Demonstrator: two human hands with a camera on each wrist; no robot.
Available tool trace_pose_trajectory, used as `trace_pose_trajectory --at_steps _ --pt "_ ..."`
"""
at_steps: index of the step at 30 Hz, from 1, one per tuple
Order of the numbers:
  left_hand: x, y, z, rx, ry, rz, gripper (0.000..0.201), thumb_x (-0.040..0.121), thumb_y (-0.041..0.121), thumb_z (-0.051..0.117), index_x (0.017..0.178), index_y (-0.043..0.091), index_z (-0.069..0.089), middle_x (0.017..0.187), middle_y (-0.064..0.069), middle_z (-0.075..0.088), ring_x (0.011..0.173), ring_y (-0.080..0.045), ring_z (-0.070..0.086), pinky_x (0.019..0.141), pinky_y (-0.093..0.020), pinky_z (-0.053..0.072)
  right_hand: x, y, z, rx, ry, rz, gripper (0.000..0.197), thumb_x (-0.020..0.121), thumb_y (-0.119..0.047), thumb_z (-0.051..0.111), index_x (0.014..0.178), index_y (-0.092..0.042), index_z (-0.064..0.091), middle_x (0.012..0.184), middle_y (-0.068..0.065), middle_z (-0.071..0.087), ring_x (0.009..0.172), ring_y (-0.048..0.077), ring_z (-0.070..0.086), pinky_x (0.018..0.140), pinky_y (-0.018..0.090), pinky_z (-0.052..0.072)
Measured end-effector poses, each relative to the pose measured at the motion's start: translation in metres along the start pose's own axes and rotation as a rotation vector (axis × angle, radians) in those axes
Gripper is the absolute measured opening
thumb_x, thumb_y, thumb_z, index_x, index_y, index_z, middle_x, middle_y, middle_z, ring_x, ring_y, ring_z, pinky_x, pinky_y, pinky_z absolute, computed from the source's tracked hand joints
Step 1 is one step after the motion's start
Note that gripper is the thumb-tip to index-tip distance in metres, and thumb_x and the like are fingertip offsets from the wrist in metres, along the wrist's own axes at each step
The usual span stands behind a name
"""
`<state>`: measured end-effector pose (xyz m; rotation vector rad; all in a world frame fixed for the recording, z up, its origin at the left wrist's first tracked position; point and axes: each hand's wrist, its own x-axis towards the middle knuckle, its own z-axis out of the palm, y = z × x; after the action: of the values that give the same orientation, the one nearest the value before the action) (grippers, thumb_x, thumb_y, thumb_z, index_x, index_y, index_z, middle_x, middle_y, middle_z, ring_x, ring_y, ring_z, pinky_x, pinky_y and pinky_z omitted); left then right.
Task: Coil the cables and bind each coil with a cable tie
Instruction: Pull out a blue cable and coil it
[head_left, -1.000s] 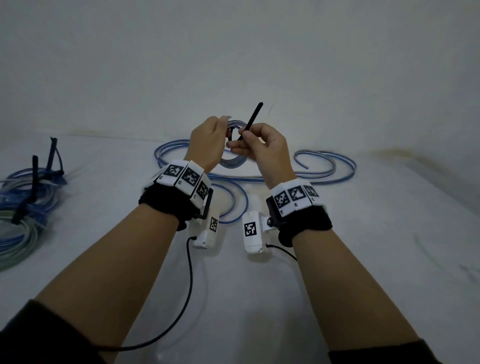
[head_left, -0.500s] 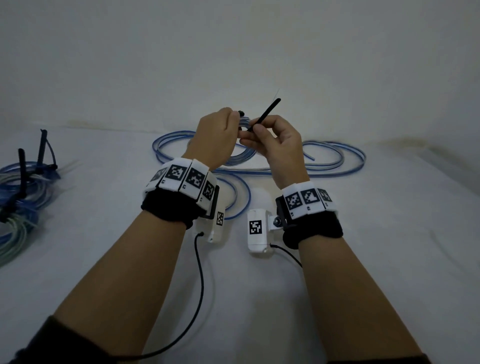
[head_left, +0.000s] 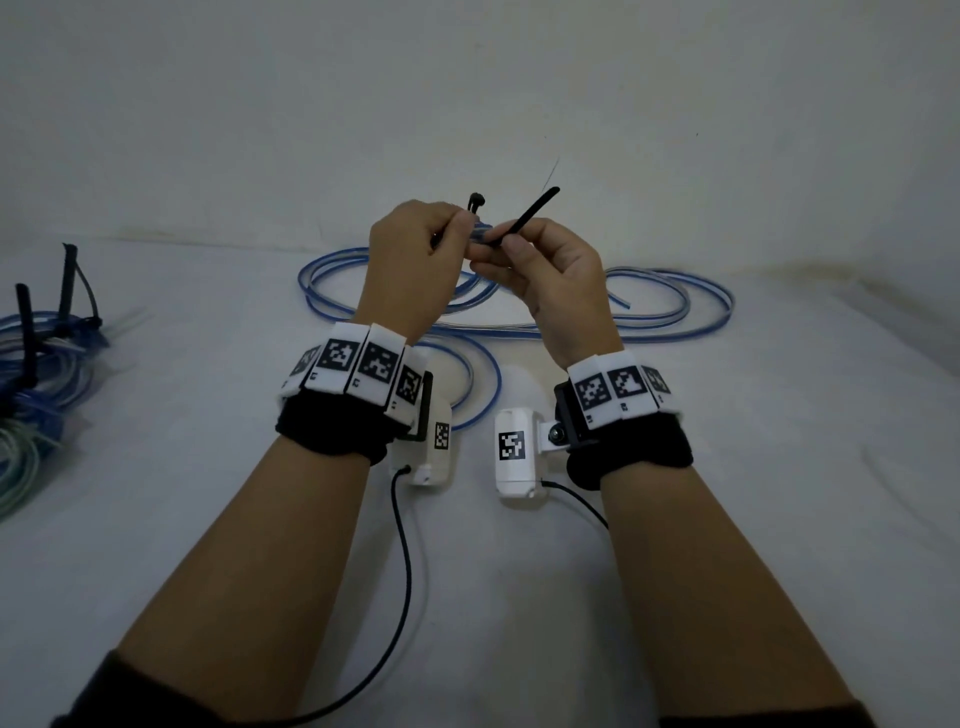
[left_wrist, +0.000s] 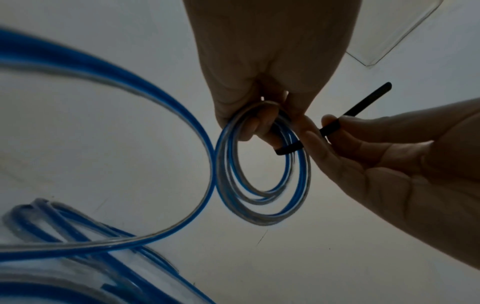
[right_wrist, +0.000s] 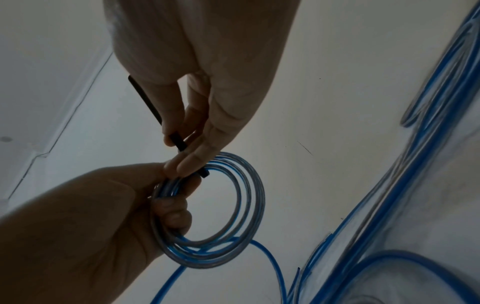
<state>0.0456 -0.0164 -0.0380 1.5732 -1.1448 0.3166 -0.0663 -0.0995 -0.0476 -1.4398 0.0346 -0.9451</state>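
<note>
My left hand (head_left: 449, 236) grips a small coil of blue and clear cable (left_wrist: 262, 185), its fingers curled through the loops. The coil (right_wrist: 228, 226) hangs above the table, and its free length trails down to the loose cable (head_left: 670, 312) lying there. A black cable tie (head_left: 527, 214) crosses the coil's strands beside my left fingers. My right hand (head_left: 506, 249) pinches the tie's strap (left_wrist: 331, 128) between thumb and fingers, with the tail pointing up and right. The tie's head end (head_left: 475, 200) sticks up above my left fingers. The hands hide most of the coil in the head view.
Several bound coils of blue and greenish cable (head_left: 36, 374) with upright black ties (head_left: 67, 280) lie at the table's left edge. The loose cable loops across the far middle of the white table (head_left: 779, 519), close to the wall. Black camera leads (head_left: 402, 545) hang below my wrists.
Both hands have risen a little. The tie's tail has tilted further to the right, and its head end now shows above my left fingers.
</note>
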Motion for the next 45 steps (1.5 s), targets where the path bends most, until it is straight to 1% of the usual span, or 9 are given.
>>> trace_pose_trajectory --at_steps 10,17,22,26,29,34,37,40,45 --pt "-0.002 0.003 -0.006 -0.192 0.052 -0.06 0.021 0.09 0.021 0.056 0.096 0.014 0.074 0.084 0.007 0.068 0.084 -0.011 0.066 0.077 -0.023 0.051 0.001 0.002 0.005 -0.003 -0.02 -0.035 0.013 0.094 0.001 0.045 0.099 0.002 0.057 0.086 0.012 0.068 0.087 0.022 0.067 0.084 0.031 0.053" --pt "-0.001 0.001 -0.005 -0.25 0.044 -0.137 0.014 0.088 0.018 0.054 0.08 0.013 0.065 0.07 0.003 0.059 0.065 -0.008 0.05 0.063 -0.02 0.041 -0.001 -0.004 0.007 0.012 -0.024 -0.054 0.013 0.095 0.0 0.044 0.1 0.002 0.055 0.09 0.014 0.067 0.088 0.022 0.067 0.086 0.033 0.053" --pt "0.001 0.001 -0.009 -0.227 -0.032 -0.152 0.013 0.086 0.02 0.055 0.083 0.013 0.064 0.085 -0.011 0.067 0.079 -0.025 0.06 0.073 -0.033 0.048 -0.002 -0.009 0.01 0.02 -0.003 -0.018 0.017 0.098 -0.002 0.04 0.092 -0.001 0.055 0.088 0.014 0.063 0.081 0.02 0.068 0.081 0.031 0.055" --pt "0.001 0.001 -0.009 -0.211 -0.031 -0.106 0.011 0.086 0.016 0.058 0.087 0.012 0.068 0.087 -0.002 0.069 0.08 -0.011 0.065 0.073 -0.023 0.052 -0.001 -0.014 0.01 0.007 0.088 0.027 0.021 0.101 -0.013 0.04 0.087 -0.006 0.054 0.077 0.009 0.062 0.061 0.016 0.063 0.066 0.029 0.055" --pt "0.0 0.002 -0.007 -0.18 -0.055 -0.051 0.01 0.086 0.013 0.061 0.089 0.008 0.069 0.082 0.006 0.066 0.074 0.005 0.062 0.07 -0.01 0.047 0.001 -0.017 0.007 -0.015 0.134 0.053 0.005 0.097 -0.009 0.047 0.097 -0.01 0.052 0.071 0.009 0.06 0.049 0.013 0.054 0.054 0.025 0.049" --pt "-0.003 0.002 -0.008 -0.181 -0.093 -0.01 0.004 0.084 0.011 0.065 0.084 0.007 0.063 0.087 -0.004 0.07 0.08 -0.004 0.067 0.074 -0.017 0.053 0.003 -0.023 0.002 0.003 0.149 0.123 0.01 0.092 0.001 0.051 0.091 -0.009 0.054 0.069 0.008 0.057 0.044 0.01 0.042 0.047 0.02 0.04" --pt "-0.003 0.003 -0.01 -0.2 -0.068 -0.021 0.011 0.083 0.01 0.066 0.086 0.008 0.056 0.079 0.005 0.066 0.075 0.003 0.065 0.068 -0.012 0.049 0.003 -0.023 0.004 -0.009 0.13 0.195 0.014 0.095 -0.006 0.049 0.083 -0.009 0.054 0.064 0.004 0.053 0.041 0.01 0.035 0.045 0.02 0.03" --pt "-0.003 0.005 -0.01 -0.193 -0.086 -0.046 0.016 0.085 0.013 0.064 0.097 0.012 0.054 0.081 0.006 0.068 0.078 0.0 0.066 0.07 -0.013 0.049 0.001 -0.018 0.01 -0.066 0.118 0.195 0.024 0.098 -0.016 0.047 0.079 -0.008 0.058 0.057 0.0 0.05 0.04 0.009 0.031 0.046 0.024 0.022" --pt "0.0 0.001 -0.007 -0.193 -0.018 -0.086 0.005 0.085 0.01 0.063 0.088 0.014 0.061 0.08 0.015 0.063 0.075 0.006 0.062 0.069 -0.009 0.046 0.002 -0.019 0.009 -0.076 0.14 0.195 0.008 0.094 -0.006 0.052 0.087 -0.006 0.056 0.055 0.001 0.056 0.039 0.008 0.033 0.045 0.023 0.024"
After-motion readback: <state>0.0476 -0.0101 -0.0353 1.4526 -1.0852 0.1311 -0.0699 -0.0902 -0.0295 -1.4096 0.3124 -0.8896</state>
